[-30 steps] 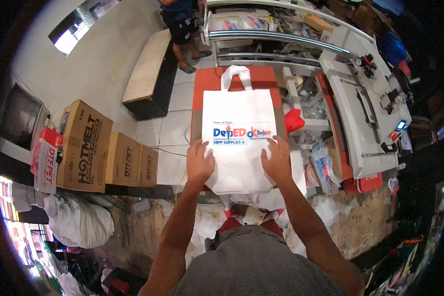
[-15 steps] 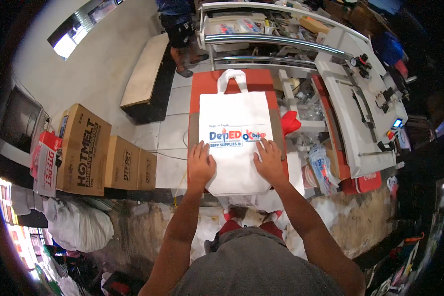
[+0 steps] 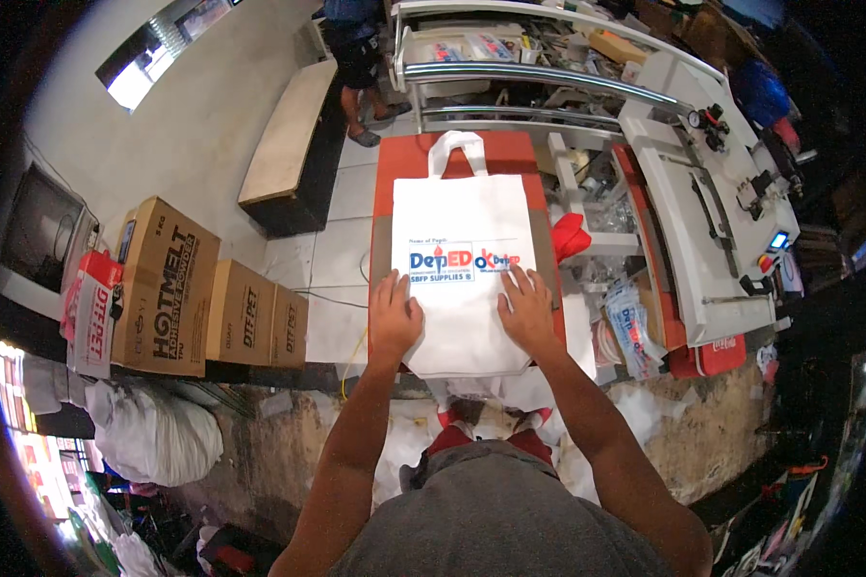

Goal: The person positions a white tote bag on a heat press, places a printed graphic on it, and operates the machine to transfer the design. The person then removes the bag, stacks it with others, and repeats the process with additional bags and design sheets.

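Observation:
A white cloth tote bag (image 3: 457,207) with a blue and red printed design lies flat, handles toward the back, on a red and dark grey platen (image 3: 390,168). My left hand (image 3: 396,313) rests palm down over the bag's left edge, fingers out and slightly bent, below the print. My right hand (image 3: 524,313) lies on the bag's right part with its fingers spread, their tips touching just under the print's right end. Neither hand grips anything that I can see.
Cardboard boxes (image 3: 168,288) stand left, below a long bench (image 3: 284,149). A person's legs (image 3: 356,82) are beyond the platen. A white press machine (image 3: 702,236) with gauge and screen is at right, a steel-railed frame (image 3: 529,72) at back, a white sack (image 3: 154,428) lower left.
My right hand has moved slightly inward onto the bag since a second ago, its fingertips now resting by the print. The bag stays in place; the view shifts a little.

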The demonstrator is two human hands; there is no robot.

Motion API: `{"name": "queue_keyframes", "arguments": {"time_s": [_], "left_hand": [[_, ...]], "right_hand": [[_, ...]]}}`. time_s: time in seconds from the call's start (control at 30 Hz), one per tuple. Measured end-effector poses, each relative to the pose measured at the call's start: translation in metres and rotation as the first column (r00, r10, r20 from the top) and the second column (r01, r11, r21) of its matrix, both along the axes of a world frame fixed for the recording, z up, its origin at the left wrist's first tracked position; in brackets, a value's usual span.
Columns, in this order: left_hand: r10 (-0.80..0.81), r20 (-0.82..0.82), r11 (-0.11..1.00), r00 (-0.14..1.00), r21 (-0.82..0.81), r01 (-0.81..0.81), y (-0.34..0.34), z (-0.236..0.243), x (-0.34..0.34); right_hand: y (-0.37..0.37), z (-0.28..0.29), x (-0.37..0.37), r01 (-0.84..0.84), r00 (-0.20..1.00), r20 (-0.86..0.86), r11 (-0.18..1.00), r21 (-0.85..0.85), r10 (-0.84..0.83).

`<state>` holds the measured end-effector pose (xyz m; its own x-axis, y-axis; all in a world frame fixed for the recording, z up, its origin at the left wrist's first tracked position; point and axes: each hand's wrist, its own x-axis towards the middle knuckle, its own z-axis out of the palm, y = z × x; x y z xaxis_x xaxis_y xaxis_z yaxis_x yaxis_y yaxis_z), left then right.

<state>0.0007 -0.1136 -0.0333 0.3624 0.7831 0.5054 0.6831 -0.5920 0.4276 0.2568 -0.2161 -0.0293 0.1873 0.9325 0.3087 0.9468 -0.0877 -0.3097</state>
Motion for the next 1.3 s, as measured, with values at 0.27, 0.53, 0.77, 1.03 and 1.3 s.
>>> {"name": "queue_keyframes", "arguments": {"time_s": [0.27, 0.53, 0.77, 1.03, 1.3], "left_hand": [[-0.010, -0.002, 1.000, 1.000, 0.015, 0.010, 0.000, -0.003, -0.001], [0.007, 0.288, 0.997, 0.958, -0.079, 0.017, -0.001, 0.009, -0.010], [0.379, 0.399, 0.885, 0.835, -0.419, -0.201, -0.063, -0.020, -0.135], [0.405, -0.181, 0.684, 0.896, -0.591, -0.428, -0.192, -0.140, -0.262], [0.119, -0.310, 0.552, 0.943, -0.769, -0.322, -0.258, -0.210, -0.302]], "right_hand": [[-0.001, 0.006, -0.001, -0.008, 1.000, -0.001, 1.000, 0.014, 0.008], [-0.009, 0.010, 0.017, -0.007, 0.993, -0.109, 0.961, 0.275, 0.038], [-0.136, 0.076, 0.227, 0.503, 0.837, -0.010, 0.764, 0.404, -0.547], [-0.209, 0.101, 0.419, 0.568, 0.653, 0.510, 0.807, 0.160, -0.561], [-0.203, 0.097, 0.425, 0.643, 0.645, 0.518, 0.765, 0.030, -0.562]]}}
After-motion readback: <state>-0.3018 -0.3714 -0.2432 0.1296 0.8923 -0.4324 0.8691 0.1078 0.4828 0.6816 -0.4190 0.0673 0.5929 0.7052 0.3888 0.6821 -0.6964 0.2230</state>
